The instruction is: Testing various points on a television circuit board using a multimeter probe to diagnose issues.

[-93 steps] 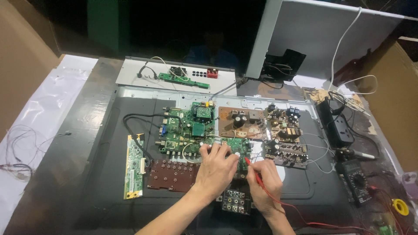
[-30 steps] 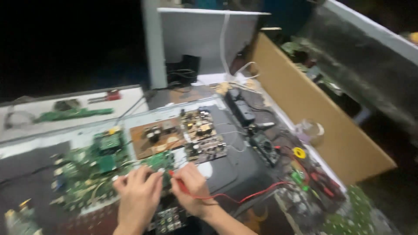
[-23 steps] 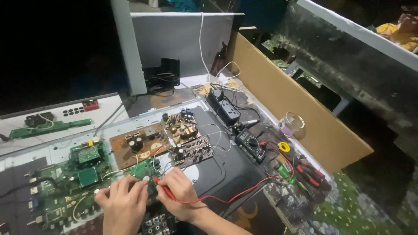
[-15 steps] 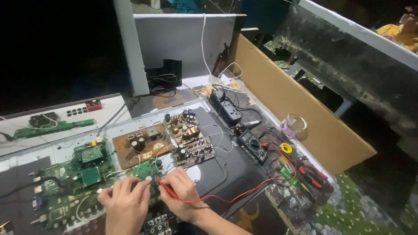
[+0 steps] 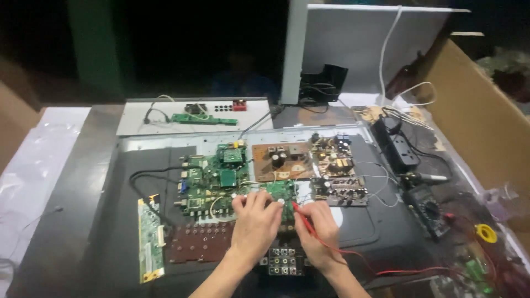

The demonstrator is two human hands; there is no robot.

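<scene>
A connector board (image 5: 282,259) is lying nearest, between two wrists. Above it, the left hand (image 5: 255,221) is resting with fingers spread and curled on a small green board (image 5: 280,193), gripping nothing. Just beside it, the right hand (image 5: 319,229) is pinching a red probe (image 5: 302,218), its tip touching that board, and a red lead (image 5: 386,265) is trailing right. Farther off, a large green board (image 5: 212,182) and a brown board (image 5: 281,161) are lying side by side. A multimeter (image 5: 426,209) is sitting at the right.
</scene>
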